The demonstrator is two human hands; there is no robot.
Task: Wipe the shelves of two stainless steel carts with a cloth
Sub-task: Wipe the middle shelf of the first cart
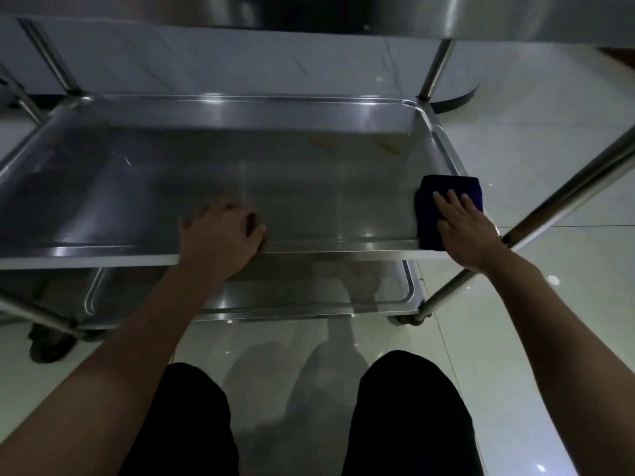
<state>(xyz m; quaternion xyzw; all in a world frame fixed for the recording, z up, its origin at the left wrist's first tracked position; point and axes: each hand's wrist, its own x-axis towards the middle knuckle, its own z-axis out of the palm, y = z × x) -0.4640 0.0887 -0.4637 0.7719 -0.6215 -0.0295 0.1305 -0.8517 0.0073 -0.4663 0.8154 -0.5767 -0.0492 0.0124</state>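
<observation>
A stainless steel cart stands in front of me, its middle shelf (213, 173) a shallow tray with a raised rim. My left hand (221, 235) grips the shelf's near rim, fingers curled over the edge. My right hand (464, 228) lies flat with straight fingers on a dark blue folded cloth (446, 190), pressing it onto the shelf's near right corner, where it overhangs the rim. Yellowish smears (388, 146) show near the shelf's far right. A lower shelf (309, 290) lies beneath.
The cart's upright posts (438, 68) rise at the corners, and a slanted tube (563, 201) runs along the right side. A top shelf (515, 18) overhangs above. A castor wheel (48, 345) sits at lower left. My knees (405, 407) are over the glossy tiled floor.
</observation>
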